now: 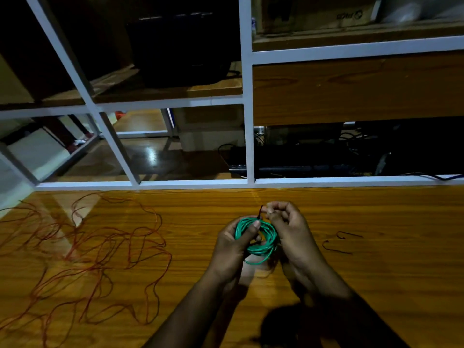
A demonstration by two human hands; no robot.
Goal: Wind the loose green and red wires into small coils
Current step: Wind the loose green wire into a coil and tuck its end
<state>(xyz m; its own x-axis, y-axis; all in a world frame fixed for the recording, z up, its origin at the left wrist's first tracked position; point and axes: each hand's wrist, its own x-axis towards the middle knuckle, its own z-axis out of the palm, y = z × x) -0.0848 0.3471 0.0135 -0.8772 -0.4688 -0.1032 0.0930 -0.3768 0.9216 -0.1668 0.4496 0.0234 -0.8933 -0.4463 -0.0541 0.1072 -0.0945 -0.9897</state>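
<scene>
Faint upside-down logo print on cardboard box (313, 13), top shelf, perhaps letters, unreadable.

One green coil (258, 237), one red wire tangle (82, 247), two dark ties (337, 247).

Green wire (256, 237) coiled (held), red wire (82, 249) sprawled loose left

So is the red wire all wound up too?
No, the red wire lies loose and tangled on the table, left of the green coil.
</scene>
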